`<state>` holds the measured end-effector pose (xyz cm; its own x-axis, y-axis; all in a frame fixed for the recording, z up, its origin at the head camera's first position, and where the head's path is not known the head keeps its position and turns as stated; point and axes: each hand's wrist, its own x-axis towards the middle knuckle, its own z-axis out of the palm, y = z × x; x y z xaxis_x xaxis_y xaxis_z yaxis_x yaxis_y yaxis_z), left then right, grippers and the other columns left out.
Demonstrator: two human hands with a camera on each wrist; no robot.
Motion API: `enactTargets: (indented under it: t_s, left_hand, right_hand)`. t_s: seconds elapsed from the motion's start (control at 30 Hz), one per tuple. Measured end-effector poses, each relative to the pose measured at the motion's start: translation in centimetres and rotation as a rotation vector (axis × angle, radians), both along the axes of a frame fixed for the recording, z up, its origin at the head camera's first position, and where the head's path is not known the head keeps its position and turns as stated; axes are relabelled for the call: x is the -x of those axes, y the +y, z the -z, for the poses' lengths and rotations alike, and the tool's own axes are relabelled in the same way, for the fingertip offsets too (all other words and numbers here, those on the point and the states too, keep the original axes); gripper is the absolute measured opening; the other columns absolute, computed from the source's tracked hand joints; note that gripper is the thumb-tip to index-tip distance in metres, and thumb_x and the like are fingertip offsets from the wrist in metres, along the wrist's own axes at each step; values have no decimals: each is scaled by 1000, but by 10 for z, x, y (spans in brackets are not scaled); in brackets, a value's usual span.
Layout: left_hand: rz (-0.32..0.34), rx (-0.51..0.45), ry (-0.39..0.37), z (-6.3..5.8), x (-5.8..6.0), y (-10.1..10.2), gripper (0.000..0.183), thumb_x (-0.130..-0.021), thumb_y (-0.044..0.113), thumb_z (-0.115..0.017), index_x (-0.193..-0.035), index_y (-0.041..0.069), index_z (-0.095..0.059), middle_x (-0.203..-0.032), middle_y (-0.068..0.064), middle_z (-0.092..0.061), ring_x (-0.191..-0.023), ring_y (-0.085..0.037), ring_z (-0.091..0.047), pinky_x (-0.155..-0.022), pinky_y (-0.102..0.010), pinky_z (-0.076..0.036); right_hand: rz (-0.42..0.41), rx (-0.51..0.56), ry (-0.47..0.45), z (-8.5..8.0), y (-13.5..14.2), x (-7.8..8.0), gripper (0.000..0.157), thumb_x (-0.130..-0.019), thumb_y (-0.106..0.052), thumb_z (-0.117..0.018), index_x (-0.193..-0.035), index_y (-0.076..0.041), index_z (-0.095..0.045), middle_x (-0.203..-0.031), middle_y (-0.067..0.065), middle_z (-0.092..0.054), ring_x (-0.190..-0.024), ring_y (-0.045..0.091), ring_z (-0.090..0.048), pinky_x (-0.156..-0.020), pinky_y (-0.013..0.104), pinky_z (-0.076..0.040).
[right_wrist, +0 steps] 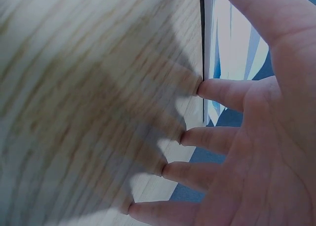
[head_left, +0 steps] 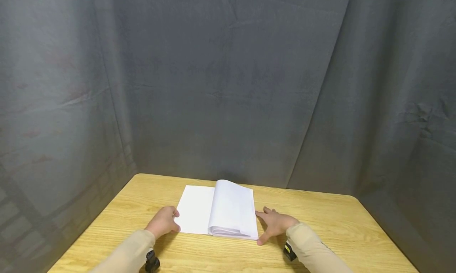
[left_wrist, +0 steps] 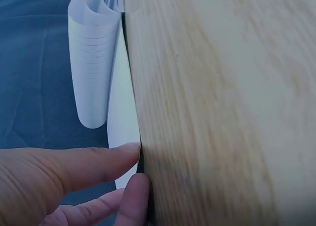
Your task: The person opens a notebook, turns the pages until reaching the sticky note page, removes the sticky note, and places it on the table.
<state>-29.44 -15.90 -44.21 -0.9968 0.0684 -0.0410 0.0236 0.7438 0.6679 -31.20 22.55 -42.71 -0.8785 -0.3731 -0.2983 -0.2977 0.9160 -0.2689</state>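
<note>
A notebook [head_left: 195, 209] lies spread on the wooden table, with a bare white page on its left side. On its right side a stack of pages [head_left: 235, 207] curls over in a loose roll, and faint ruled lines show in the left wrist view. My left hand [head_left: 164, 221] touches the left edge near the front corner, with thumb and fingers apart along it. At the right edge my right hand [head_left: 276, 224] is spread wide, its thumb by the front corner. Straight fingers [right_wrist: 222, 139] of that hand have their tips down on the table.
The wooden table [head_left: 331, 221] has rounded back corners and reaches out on both sides of the notebook. Grey curtains [head_left: 221, 87] hang behind it and along both sides. A black device [head_left: 152, 261] sits at the left wrist, another [head_left: 289, 252] at the right.
</note>
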Motion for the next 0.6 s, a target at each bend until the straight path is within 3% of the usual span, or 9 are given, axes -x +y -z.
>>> enactTargets:
  t_s: [0.37,0.6]
  left_hand:
    - [8,101,43,3,2,-3,41,-64,6,-86,-99,-2,-65,-99,-14,-61,-83,-23,-57,-76,-44,-53]
    - [1,86,37,5,4,-4,40,-64,5,-86,-97,-1,-65,-101,-14,-65,-91,-28,-61,-81,-47,-53]
  right_hand:
    - [-6,15,8,0,0,0,105,-65,-49,-84,-148,-8,-36,-152,30,-26,-135,57,-27,-101,73,-28]
    - [-8,9,-5,-1,0,1,105,-66,-49,-84,-148,-8,-35,-152,29,-26,-135,57,-27,-101,73,-29]
